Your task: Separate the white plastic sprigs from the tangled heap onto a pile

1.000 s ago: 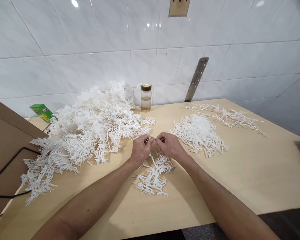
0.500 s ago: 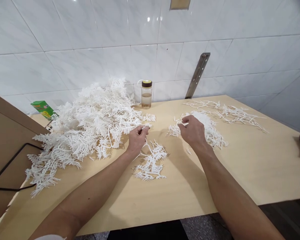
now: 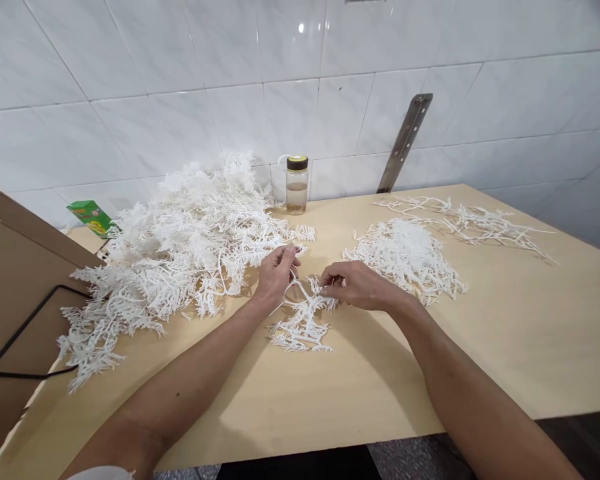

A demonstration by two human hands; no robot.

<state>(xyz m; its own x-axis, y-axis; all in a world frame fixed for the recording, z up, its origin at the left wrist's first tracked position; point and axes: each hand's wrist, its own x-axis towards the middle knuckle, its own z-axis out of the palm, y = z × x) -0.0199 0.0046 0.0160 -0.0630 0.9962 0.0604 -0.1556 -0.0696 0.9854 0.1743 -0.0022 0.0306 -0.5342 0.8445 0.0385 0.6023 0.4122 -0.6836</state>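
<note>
Head view: branch (image 3: pixel 305 330), axis twelve-to-six, lay seven o'clock from the nearer right hand's (image 3: pixel 356 284) curled fingers, hold unclear; left hand (image 3: pixel 275 273) pinched it.

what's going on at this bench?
A person works bare-handed on a white branched piece at the table. The left hand appears to grip one of its stems, while the right hand has its fingers at the piece's upper right; whether they pinch it is unclear. A big white heap lies to the left, a smaller pile of white bits to the right, with thin bare stems beyond that.
</note>
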